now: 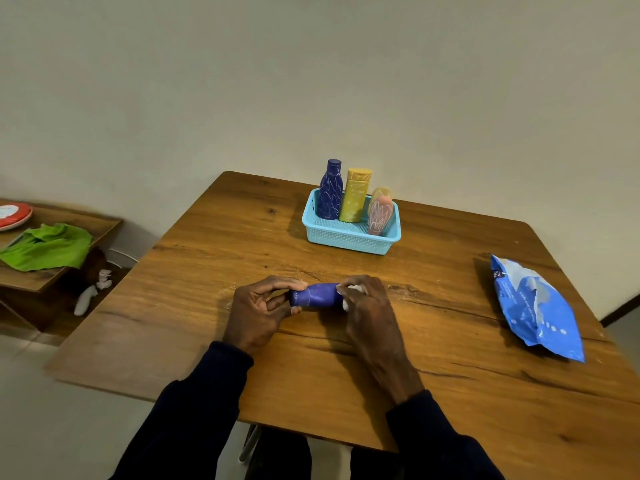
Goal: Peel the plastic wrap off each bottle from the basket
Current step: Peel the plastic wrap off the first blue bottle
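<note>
A dark blue bottle (317,295) lies on its side on the wooden table (450,358), held between both hands. My left hand (258,311) grips its left end. My right hand (367,306) grips its right end, where bunched whitish plastic wrap (356,289) shows between the fingers. Farther back a light blue basket (349,237) holds three wrapped bottles standing up: a dark blue one (330,190), a yellow one (356,195) and a pink one (380,211).
A blue plastic packet (535,306) lies near the table's right edge. To the left stands a low wooden shelf (52,271) with a green cloth (48,245) and a red-rimmed plate (14,216). White crumpled pieces (91,292) lie below it.
</note>
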